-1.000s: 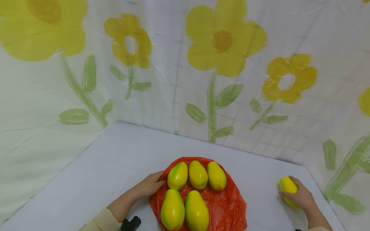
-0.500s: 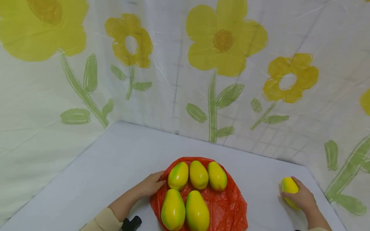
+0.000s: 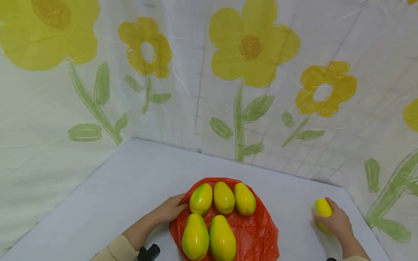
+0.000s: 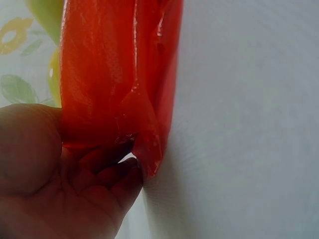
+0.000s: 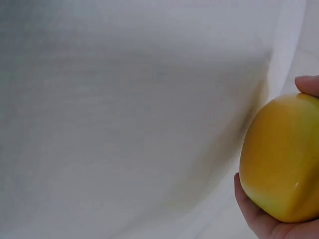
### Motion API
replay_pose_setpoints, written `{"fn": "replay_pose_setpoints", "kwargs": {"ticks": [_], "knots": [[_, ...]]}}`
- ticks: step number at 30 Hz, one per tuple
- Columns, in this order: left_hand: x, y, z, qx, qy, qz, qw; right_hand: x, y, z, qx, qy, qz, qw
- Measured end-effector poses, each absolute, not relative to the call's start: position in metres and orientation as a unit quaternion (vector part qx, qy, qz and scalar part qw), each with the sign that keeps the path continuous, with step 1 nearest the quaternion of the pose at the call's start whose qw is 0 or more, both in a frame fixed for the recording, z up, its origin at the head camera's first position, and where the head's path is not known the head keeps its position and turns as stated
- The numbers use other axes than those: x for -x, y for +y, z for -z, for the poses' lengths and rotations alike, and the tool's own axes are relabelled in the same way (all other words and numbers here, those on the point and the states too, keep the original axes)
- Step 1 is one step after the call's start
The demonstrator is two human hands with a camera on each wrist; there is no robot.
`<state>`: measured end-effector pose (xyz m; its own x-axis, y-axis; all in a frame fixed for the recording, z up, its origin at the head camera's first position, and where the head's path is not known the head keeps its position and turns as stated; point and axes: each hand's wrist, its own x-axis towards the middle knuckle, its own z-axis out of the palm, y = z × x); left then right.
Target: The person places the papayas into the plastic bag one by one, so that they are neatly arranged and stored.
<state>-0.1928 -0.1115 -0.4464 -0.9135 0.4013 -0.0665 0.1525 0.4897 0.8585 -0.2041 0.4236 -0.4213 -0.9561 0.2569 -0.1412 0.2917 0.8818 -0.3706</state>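
Observation:
A red plastic bag (image 3: 251, 235) lies spread wide on the white table, with several yellow-green mangoes (image 3: 222, 237) inside it. My left hand (image 3: 169, 209) grips the bag's left rim. Up close in the left wrist view, the thumb is on one side of the red plastic (image 4: 99, 74) and the curled fingers are beneath it. Off to the right, my right hand (image 3: 339, 222) holds another mango (image 3: 322, 208), fingers and thumb around its sides. The right wrist view has this yellow mango (image 5: 279, 154) between the thumb and fingers, its far end cut off by the frame.
The white table (image 3: 147, 163) ends at a curtain (image 3: 183, 108) printed with yellow flowers, along its back and both sides. A black wrist-camera mount (image 3: 148, 252) sits by the left forearm. Table surface lies between the bag and the right hand.
My right hand and its mango have shifted very slightly left and upward in the head view. The left hand, the bag and the mangoes in it have stayed put.

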Motion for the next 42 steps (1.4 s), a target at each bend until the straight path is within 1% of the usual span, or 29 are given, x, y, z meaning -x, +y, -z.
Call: {"fn": "replay_pose_setpoints", "kwargs": {"ticks": [4, 11, 13, 21, 30, 42], "knots": [[0.193, -0.111, 0.447, -0.159, 0.852, -0.481, 0.131, 0.206, 0.414, 0.412, -0.137, 0.969, 0.203, 0.032], [0.193, -0.111, 0.448, -0.157, 0.851, -0.483, 0.13, 0.204, 0.391, 0.393, -0.112, 0.97, 0.217, -0.007], [0.193, -0.111, 0.448, -0.156, 0.852, -0.483, 0.129, 0.203, 0.384, 0.39, -0.111, 0.967, 0.23, -0.007], [0.193, -0.111, 0.447, -0.158, 0.856, -0.475, 0.128, 0.192, 0.365, 0.384, -0.105, 0.957, 0.272, 0.01], [0.193, -0.111, 0.446, -0.159, 0.852, -0.482, 0.13, 0.178, 0.347, 0.38, -0.122, 0.934, 0.332, 0.04], [0.194, -0.113, 0.447, -0.163, 0.85, -0.483, 0.132, 0.161, 0.312, 0.382, -0.147, 0.881, 0.444, 0.064]]}}
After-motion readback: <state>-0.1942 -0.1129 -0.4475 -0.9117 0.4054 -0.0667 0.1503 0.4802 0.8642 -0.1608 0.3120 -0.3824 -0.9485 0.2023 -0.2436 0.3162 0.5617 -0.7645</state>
